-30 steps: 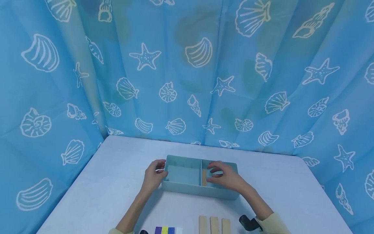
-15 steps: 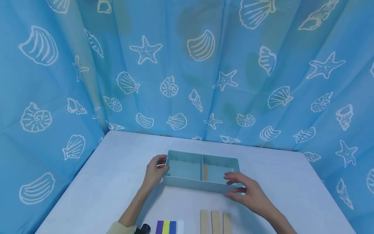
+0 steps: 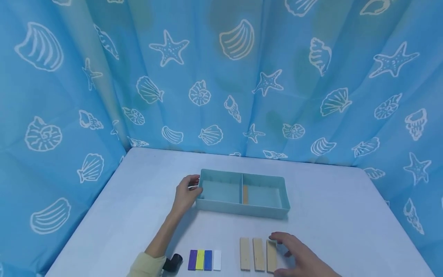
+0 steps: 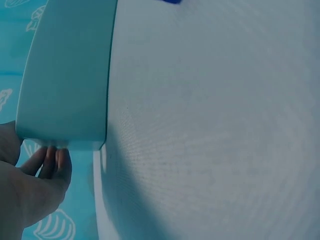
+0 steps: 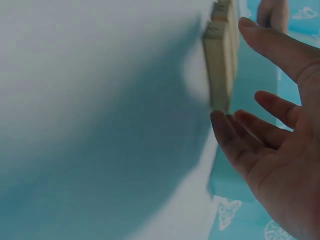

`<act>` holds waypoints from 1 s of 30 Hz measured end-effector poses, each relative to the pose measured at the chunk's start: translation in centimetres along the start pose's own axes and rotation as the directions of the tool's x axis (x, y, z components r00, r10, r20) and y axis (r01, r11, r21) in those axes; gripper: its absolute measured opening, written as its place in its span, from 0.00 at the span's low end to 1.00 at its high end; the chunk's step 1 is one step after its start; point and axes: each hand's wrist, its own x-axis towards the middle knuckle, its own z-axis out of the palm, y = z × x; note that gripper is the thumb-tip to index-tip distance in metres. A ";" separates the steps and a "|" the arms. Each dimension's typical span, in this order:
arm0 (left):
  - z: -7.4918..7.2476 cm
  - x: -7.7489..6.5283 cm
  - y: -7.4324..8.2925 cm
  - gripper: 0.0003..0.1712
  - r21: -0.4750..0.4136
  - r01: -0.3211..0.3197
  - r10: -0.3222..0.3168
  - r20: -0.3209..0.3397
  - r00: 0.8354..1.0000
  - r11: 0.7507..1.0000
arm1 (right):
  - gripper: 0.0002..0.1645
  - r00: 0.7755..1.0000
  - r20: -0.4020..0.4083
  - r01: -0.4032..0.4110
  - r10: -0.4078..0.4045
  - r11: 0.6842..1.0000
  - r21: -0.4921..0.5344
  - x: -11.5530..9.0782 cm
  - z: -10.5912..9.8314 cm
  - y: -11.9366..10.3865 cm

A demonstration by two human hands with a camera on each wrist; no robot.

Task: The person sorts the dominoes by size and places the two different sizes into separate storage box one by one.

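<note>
The left hand (image 3: pixel 185 197) pinches the box (image 3: pixel 238 208) near the table's back edge (image 3: pixel 304 165), likely to steady it, while the right hand (image 3: pixel 302 257) is spread around the rightmost block (image 3: pixel 271 258).

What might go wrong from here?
The right hand is at the rightmost wooden block, so its fingers could nudge the middle wooden block, which lies close beside it. The left hand holds only the left end of the divided teal box, so an accidental tug might swing it askew.
</note>
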 end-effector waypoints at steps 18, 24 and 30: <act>0.0 -0.6 -0.2 0.25 0.011 0.031 -0.031 -0.015 0.999 0.999 | 0.30 0.974 -0.162 0.117 -0.157 0.966 -0.232 -0.6 2.7 1.5; -0.1 -0.6 -0.2 0.25 0.001 0.030 -0.030 -0.011 0.999 1.000 | 0.29 0.981 -0.159 0.082 -0.114 0.977 -0.196 -0.6 2.9 1.4; 0.1 -0.1 0.1 0.25 -0.001 0.014 -0.014 -0.003 1.000 1.000 | 0.27 0.976 -0.178 0.091 -0.127 0.976 -0.195 -0.6 2.6 1.5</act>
